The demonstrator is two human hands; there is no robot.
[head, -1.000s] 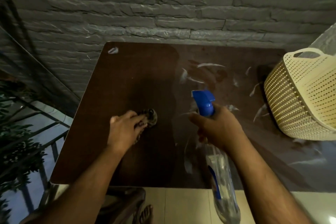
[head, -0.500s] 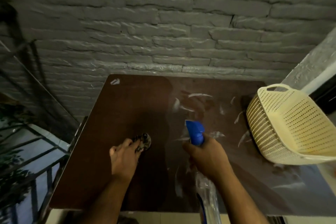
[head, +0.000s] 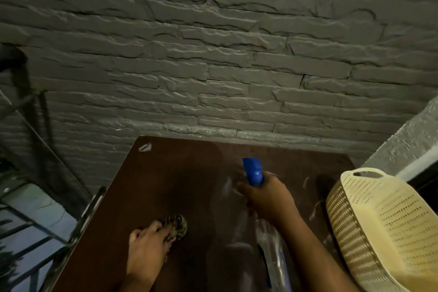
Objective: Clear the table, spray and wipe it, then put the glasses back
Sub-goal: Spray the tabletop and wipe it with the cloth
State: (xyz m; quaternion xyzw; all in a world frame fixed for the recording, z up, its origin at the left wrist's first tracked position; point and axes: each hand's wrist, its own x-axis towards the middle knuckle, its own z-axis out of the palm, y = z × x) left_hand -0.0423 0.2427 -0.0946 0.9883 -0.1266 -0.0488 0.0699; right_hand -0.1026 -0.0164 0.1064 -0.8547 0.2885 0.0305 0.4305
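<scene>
Head view: your right hand (head: pixel 269 199) grips the blue-nozzled clear spray bottle (head: pixel 254 171) at centre; left hand (head: pixel 147 242) presses a patterned cloth (head: pixel 176 226) on the dark brown counter (head: pixel 170 185).

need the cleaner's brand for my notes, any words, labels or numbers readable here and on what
No text can be read.
Spray bottle in the right hand: a blue label shows, too blurred and dark to read.
Basket, cloth, table: no writing visible.
</scene>
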